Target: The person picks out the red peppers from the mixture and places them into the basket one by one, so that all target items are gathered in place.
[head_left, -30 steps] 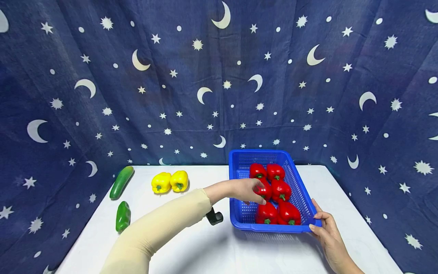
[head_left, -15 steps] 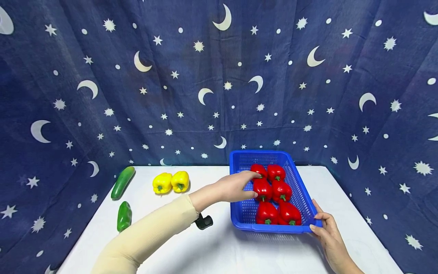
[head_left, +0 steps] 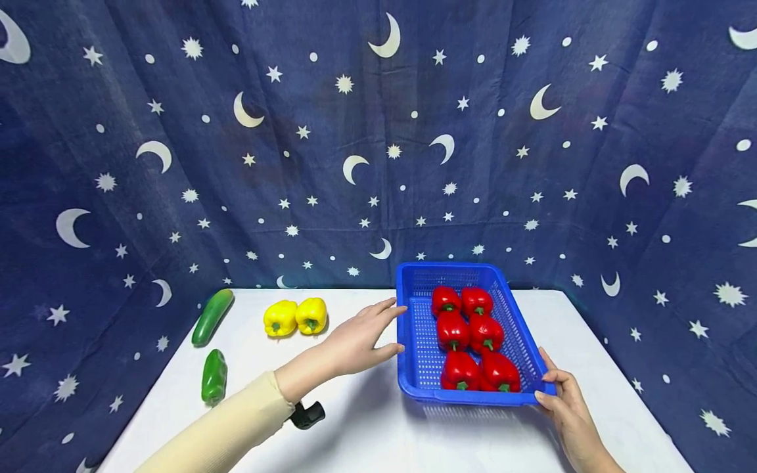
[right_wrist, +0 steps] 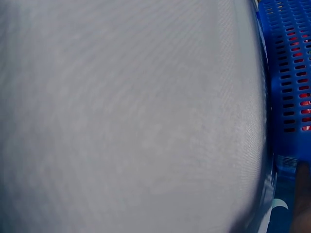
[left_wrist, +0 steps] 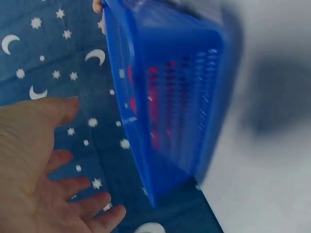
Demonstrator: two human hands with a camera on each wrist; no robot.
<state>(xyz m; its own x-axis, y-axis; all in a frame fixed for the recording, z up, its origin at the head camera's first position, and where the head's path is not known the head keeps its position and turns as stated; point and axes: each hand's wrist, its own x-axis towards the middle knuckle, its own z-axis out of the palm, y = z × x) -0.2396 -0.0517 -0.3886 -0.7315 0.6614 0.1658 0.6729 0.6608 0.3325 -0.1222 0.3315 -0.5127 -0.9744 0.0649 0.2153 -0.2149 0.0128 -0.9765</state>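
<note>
A blue perforated plastic basket [head_left: 422, 374] holds several red bell peppers [head_left: 453, 330], grouped toward its right side with a strip of bare bottom along the left. My left hand [head_left: 357, 338] is spread beside the basket's left rim with nothing in it; the left wrist view shows its fingers [left_wrist: 90, 206] relaxed and apart from the basket wall [left_wrist: 180, 107]. At the near right corner my right hand [head_left: 568, 410] grips the rim, thumb on the near side and fingers along the right side. The right wrist view catches mostly tablecloth and the basket's slotted wall [right_wrist: 289, 87].
Two yellow bell peppers [head_left: 296, 317] sit side by side at the back left of the white table [head_left: 367, 433]. Further left lie a cucumber [head_left: 213, 317] and a green pepper [head_left: 214, 376]. A dark blue curtain [head_left: 378, 131] with moons and stars encloses the back and sides.
My left hand has drawn back leftward from over the red peppers to outside the basket's left rim, holding nothing. My right hand keeps its grip on the corner, and the peppers stay put.
</note>
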